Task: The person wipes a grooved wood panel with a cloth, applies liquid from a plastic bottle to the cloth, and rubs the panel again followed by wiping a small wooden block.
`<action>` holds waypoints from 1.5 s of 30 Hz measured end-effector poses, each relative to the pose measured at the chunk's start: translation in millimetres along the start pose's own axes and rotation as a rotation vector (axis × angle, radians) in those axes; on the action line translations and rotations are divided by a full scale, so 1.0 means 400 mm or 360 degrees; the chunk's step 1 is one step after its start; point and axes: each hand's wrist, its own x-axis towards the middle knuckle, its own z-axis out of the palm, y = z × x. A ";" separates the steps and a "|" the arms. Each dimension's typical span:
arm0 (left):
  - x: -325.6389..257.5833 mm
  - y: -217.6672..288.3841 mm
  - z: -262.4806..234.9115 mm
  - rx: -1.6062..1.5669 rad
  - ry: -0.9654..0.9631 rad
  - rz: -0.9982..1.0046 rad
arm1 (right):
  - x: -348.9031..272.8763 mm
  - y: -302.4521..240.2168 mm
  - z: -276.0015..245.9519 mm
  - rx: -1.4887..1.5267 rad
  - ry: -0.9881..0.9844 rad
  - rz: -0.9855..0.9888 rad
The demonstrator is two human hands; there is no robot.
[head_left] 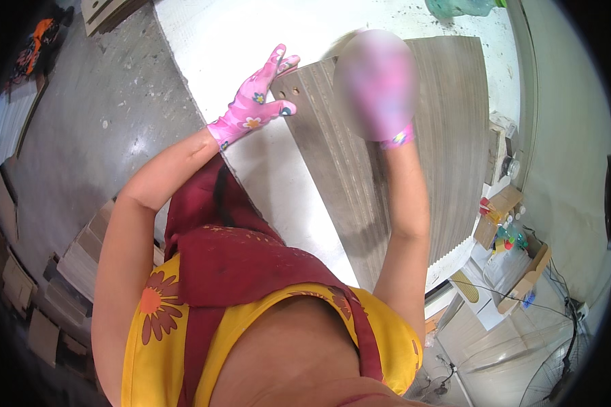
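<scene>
A fanned stack of grey-brown wood-grain panels (pixel 448 136) lies on a white worktable (pixel 214 41). My left hand (pixel 256 102), in a pink flowered glove, is at the left end of the nearest panel (pixel 319 129), beside two small round holes. Its thumb and fingers are spread apart, with the thumb close to the panel's edge. My right hand (pixel 377 88), in a matching glove, is over the middle of the stack near its far edge. A blur covers its fingers, so their grip and anything in them are hidden.
A green clear plastic bottle (pixel 461 7) lies at the table's far edge. Small containers and an open cardboard box (pixel 526 278) stand at the right, near loose cables and a fan (pixel 557 370). Stacked boards (pixel 81 258) stand on the floor to the left.
</scene>
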 end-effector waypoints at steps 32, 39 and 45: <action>-0.004 -0.015 0.022 -0.0217 -0.0021 -0.0184 | 0.237 0.374 -0.354 -0.0770 0.0027 0.0148; 0.002 -0.020 0.028 -0.0255 0.0002 -0.0112 | 0.234 0.460 -0.406 -0.0450 0.0467 0.0623; -0.011 -0.010 0.024 -0.0260 0.0023 -0.0189 | 0.282 0.390 -0.335 -0.0606 0.0082 0.0281</action>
